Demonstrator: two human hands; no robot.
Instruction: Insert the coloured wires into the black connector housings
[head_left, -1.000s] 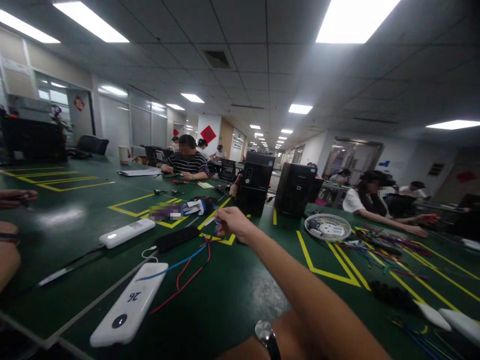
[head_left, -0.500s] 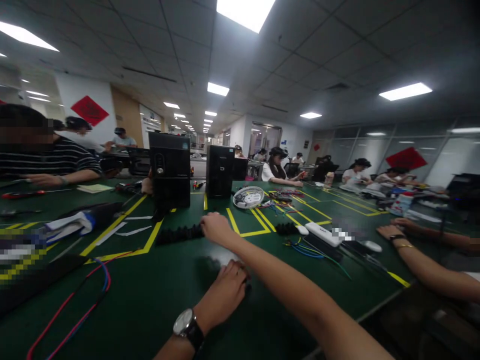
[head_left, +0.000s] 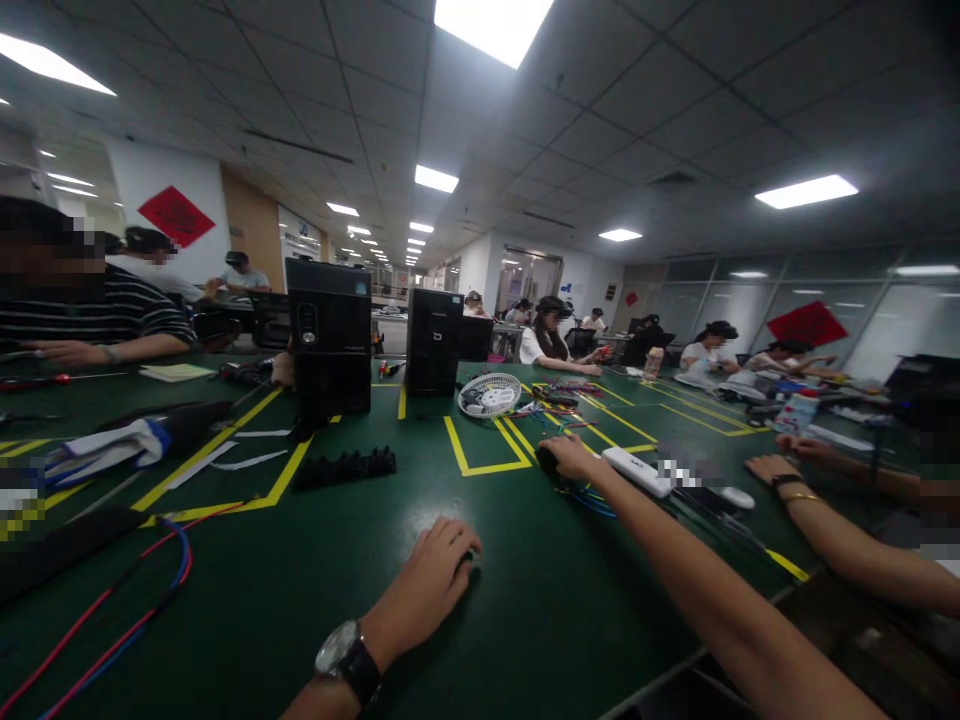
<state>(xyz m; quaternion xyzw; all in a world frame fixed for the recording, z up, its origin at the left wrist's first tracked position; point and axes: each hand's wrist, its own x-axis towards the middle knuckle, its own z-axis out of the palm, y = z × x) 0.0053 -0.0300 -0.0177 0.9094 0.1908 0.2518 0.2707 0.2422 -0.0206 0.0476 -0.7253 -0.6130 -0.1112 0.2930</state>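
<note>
My right hand (head_left: 574,458) reaches far across the green table, its fingers bent down over a small black piece (head_left: 550,461) beside blue and green wires (head_left: 596,500). My left hand (head_left: 431,572), with a watch on its wrist, rests low over the table in front of me. Its fingers are curled, and something small and dark shows at the fingertips, too unclear to name. A row of black, bumpy pieces (head_left: 346,468) lies on the table to the left, apart from both hands.
Two black computer-like cases (head_left: 330,335) stand behind the row. A white round basket-like part (head_left: 489,396) lies near wires. To the right are a white power-strip-like bar (head_left: 636,471) and a neighbour's arms (head_left: 817,505). Red and blue cables (head_left: 180,560) lie at left.
My right hand has moved right, from the end of the black row to the black pieces by the wires. My left hand has shifted slightly left. The view has turned a little.
</note>
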